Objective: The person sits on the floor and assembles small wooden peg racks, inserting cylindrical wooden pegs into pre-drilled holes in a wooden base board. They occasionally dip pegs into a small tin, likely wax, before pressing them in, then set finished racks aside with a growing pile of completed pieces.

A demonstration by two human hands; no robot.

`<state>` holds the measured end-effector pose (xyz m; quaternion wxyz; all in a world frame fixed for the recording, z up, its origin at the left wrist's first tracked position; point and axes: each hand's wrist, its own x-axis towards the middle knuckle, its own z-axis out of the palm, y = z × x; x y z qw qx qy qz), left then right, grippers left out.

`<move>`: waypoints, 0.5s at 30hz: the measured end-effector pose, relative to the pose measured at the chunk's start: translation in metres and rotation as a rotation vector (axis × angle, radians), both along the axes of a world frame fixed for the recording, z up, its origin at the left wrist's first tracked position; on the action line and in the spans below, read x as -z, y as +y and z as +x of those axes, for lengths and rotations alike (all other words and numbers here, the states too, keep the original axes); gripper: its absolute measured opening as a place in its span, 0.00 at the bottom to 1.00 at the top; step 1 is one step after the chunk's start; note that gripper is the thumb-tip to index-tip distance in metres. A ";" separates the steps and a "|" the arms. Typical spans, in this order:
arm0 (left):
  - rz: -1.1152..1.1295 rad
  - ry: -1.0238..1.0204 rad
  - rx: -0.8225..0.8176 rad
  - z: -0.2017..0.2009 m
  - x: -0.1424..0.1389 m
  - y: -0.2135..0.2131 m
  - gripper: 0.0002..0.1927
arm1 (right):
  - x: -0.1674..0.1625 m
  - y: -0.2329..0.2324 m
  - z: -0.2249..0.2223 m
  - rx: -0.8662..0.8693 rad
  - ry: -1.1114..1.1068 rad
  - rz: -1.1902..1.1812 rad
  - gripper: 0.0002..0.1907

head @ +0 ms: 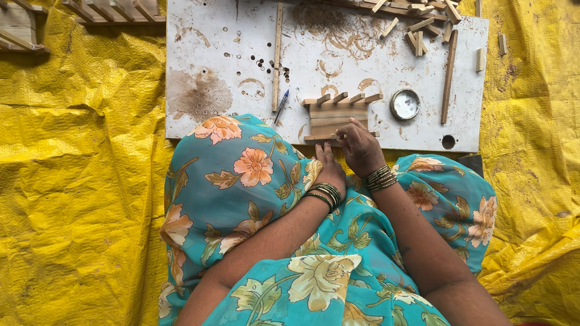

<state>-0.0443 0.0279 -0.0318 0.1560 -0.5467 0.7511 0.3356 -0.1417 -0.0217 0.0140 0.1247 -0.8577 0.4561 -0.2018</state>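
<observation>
A small wooden frame (pixel 337 113) of flat slats with short pieces set across its top rail lies on a stained white board (pixel 229 72). My right hand (pixel 357 148) rests on the frame's near edge, fingers pinching a short wooden piece at the lower rail. My left hand (pixel 329 169) lies just below it, fingertips touching the frame's near rail at the board's edge. Both wrists wear bangles. My lap is covered by turquoise flowered cloth (pixel 254 199).
A round tin of glue (pixel 405 104), a blue pen (pixel 281 105), a long thin stick (pixel 277 54), another long strip (pixel 449 75) and several short wooden pieces (pixel 423 30) lie on the board. Yellow tarpaulin (pixel 78 181) covers the floor. Finished wooden frames (pixel 115 11) sit at top left.
</observation>
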 end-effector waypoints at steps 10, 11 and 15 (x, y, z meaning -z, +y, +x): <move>-0.020 -0.019 0.036 0.000 -0.003 0.001 0.29 | -0.002 0.000 0.000 -0.019 -0.008 -0.007 0.14; -0.012 -0.020 0.045 0.000 -0.003 0.001 0.29 | -0.002 0.000 0.000 -0.018 -0.010 -0.004 0.14; 0.009 -0.007 0.046 0.001 -0.004 0.000 0.29 | -0.003 0.000 0.001 -0.016 0.007 -0.003 0.15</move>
